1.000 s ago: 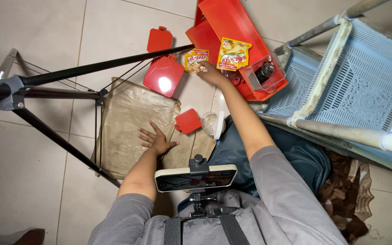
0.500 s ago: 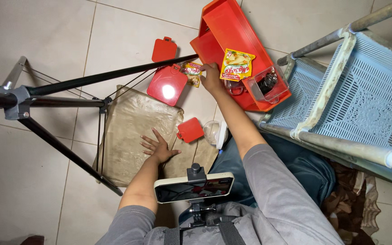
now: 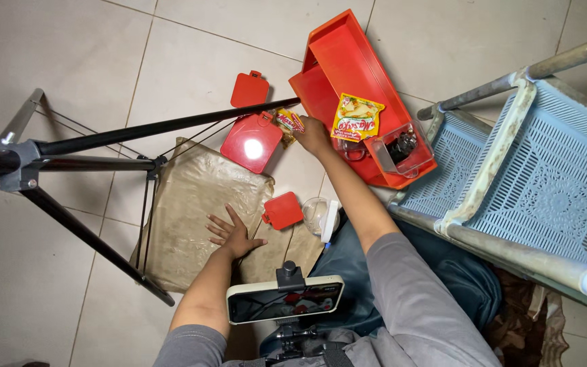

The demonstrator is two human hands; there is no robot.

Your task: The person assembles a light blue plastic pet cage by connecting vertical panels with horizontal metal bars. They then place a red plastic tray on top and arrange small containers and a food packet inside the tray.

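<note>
My right hand (image 3: 312, 134) reaches out over the tiled floor and grips a small yellow and red packet (image 3: 287, 123) just left of an orange-red plastic tray (image 3: 334, 61). Another yellow snack packet (image 3: 356, 117) lies inside that tray beside a clear box with dark items (image 3: 402, 146). My left hand (image 3: 232, 234) rests flat, fingers spread, on a brown paper sheet (image 3: 195, 204) on the floor. A small red square lid (image 3: 284, 210) sits just right of that hand.
A larger red lid (image 3: 251, 141) and another small red lid (image 3: 249, 89) lie near the packet. A black tripod (image 3: 103, 139) spans the left side. A pale blue plastic rack (image 3: 531, 170) stands at the right. A phone on a mount (image 3: 285, 299) is at my chest.
My right hand has drawn back from the tray edge toward the left with the small packet. The left hand has stayed on the paper.
</note>
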